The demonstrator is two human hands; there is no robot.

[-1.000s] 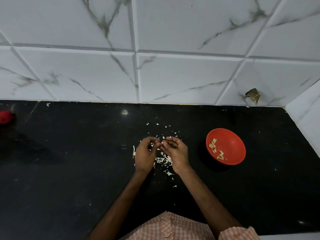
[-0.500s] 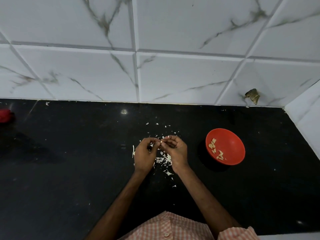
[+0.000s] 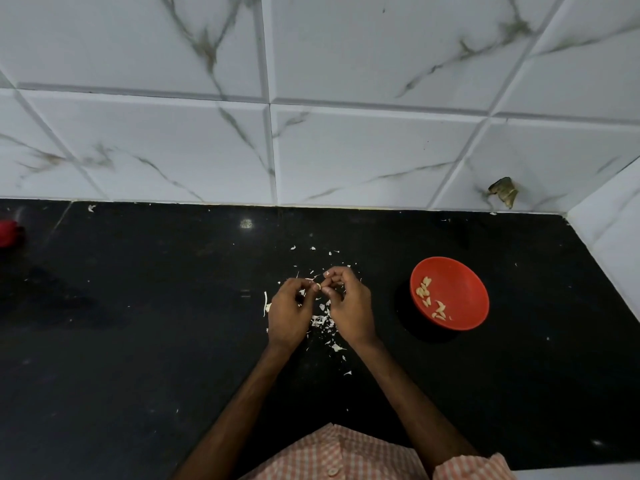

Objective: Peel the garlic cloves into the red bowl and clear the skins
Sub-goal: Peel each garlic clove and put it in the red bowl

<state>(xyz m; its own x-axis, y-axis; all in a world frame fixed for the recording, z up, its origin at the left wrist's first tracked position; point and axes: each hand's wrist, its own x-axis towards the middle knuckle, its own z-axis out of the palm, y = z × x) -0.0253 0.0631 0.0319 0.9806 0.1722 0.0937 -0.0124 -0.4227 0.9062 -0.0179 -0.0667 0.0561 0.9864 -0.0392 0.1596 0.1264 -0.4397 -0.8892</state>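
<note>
While left hand [image 3: 289, 311] and right hand [image 3: 349, 306] pinch a garlic clove [image 3: 318, 286] above loose skins [image 3: 320, 320], short fingertip pulls should strip it cleanly for the red bowl [image 3: 459, 280].

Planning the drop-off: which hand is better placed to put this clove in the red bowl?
Right hand: it pinches the garlic clove with the left hand and lies nearer the red bowl.

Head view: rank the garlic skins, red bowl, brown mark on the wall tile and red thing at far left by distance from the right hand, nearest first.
1. Garlic skins: on the counter beside the right hand, to its left.
2. Red bowl: on the counter to its right.
3. Brown mark: on the wall tile, up and right.
4. Red thing: far left counter edge.
</note>
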